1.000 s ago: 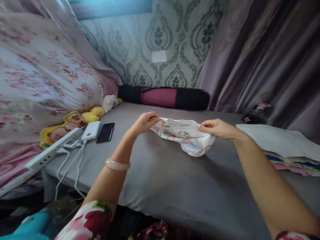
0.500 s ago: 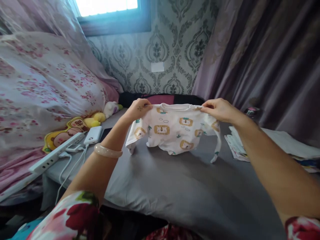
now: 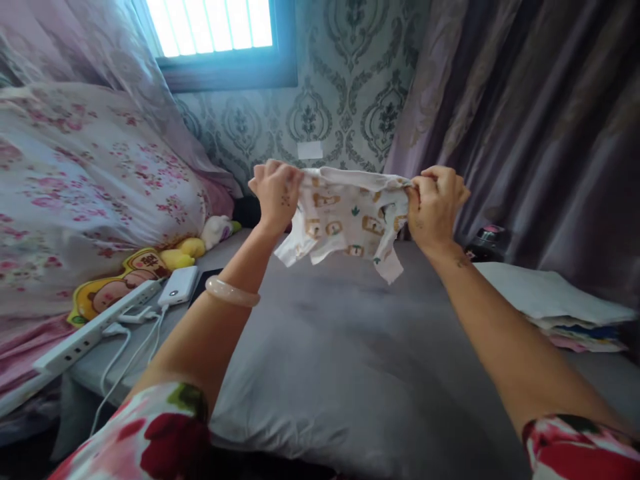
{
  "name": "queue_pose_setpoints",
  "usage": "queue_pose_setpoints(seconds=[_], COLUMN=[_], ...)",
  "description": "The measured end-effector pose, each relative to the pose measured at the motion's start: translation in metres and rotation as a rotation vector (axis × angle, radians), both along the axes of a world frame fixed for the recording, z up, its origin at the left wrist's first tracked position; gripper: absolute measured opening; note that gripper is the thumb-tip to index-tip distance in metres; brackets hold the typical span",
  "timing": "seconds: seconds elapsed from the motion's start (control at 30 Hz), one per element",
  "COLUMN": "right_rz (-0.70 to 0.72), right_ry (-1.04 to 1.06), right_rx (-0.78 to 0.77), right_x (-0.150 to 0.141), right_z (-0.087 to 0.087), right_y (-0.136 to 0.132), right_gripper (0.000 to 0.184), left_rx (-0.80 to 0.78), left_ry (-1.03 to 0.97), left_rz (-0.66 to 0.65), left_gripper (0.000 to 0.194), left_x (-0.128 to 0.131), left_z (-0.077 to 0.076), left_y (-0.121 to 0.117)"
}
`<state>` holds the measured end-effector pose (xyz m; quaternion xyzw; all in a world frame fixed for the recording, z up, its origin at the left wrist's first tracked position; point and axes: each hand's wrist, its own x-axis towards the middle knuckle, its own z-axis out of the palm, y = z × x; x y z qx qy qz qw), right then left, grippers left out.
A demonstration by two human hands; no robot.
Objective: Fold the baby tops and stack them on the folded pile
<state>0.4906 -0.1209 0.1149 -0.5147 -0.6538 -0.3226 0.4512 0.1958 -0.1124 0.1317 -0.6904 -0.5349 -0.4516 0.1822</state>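
Note:
A small white baby shirt (image 3: 345,213) with a tan lion print and green leaves hangs in the air, stretched between my two hands. My left hand (image 3: 278,193) is closed on one shoulder beside the neckline. Closed on the opposite shoulder, my right hand (image 3: 434,203) is raised to about the same height. The sleeves and hem dangle loose and blurred above the grey bed sheet (image 3: 325,360). Where the fingertips meet the cloth is partly hidden behind the hands.
At left lie a white power strip (image 3: 95,327) with cables, a white power bank (image 3: 179,287) and a yellow plush cushion (image 3: 107,293). A stack of folded cloths (image 3: 560,293) sits at right, near a dark object with a pink top (image 3: 490,233). Patterned wallpaper (image 3: 350,100) stands behind.
Both hands have lifted the baby shirt higher, with wrists turned up. Its sleeves and hem have swung upward off the sheet, and the view has shifted slightly.

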Motion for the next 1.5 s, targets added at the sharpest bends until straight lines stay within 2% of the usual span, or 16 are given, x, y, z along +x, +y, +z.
queue_pose_setpoints(seconds=[0.1,0.2,0.33,0.4,0.47,0.53,0.6,0.77,0.9,1.1,1.27,1.4,1.5], right_rz=[0.025,-0.02,-0.004,-0.003,-0.023,-0.015,0.009,0.044,0.101,0.129,0.16,0.11,0.09], right_ry=[-0.051,-0.009,-0.071,-0.064,-0.025,-0.013,-0.003,0.126,0.167,0.158,0.032,-0.111,-0.135], right_rx=[-0.06,-0.017,-0.107,-0.08,-0.077,-0.185,-0.301,-0.366,-0.35,-0.191,-0.093,-0.076,-0.076], right_x=[0.003,0.005,0.009,0.01,0.011,0.012,0.012,0.012,0.009,0.003,0.003,0.007,0.009], right_z=[0.0,0.001,0.0,0.0,-0.001,-0.002,-0.003,-0.003,-0.002,-0.012,-0.02,-0.026,-0.025], right_y=[0.004,0.003,-0.002,-0.004,-0.004,-0.001,0.005,0.018,0.026,0.03,0.007,-0.025,-0.053], right_gripper=[0.033,0.031,0.03,0.028,0.027,0.026,0.025,0.022,0.023,0.028,0.022,0.036,0.041], left_rx=[-0.031,0.007,-0.072,-0.091,-0.179,-0.27,-0.277,-0.29,-0.287,-0.164,0.011,0.099,0.181], left_ry=[-0.002,-0.081,-0.047,-0.086,-0.085,-0.105,-0.176,-0.3,-0.387,-0.402,-0.253,-0.053,0.022], left_rz=[-0.017,0.015,-0.079,-0.093,-0.151,-0.18,-0.152,-0.121,-0.103,-0.083,-0.001,0.096,0.146], left_gripper=[0.022,0.024,0.022,0.023,0.022,0.021,0.021,0.019,0.017,0.017,0.021,0.03,0.032], left_x=[0.001,0.006,0.014,0.016,0.018,0.019,0.02,0.027,0.038,0.05,0.047,0.036,0.024], left_z=[-0.003,-0.001,0.005,0.007,0.007,0.006,0.004,-0.007,-0.015,-0.023,-0.032,-0.042,-0.044], left_y=[0.005,0.004,0.001,0.002,0.005,0.011,0.017,0.028,0.032,0.032,0.012,-0.023,-0.054])
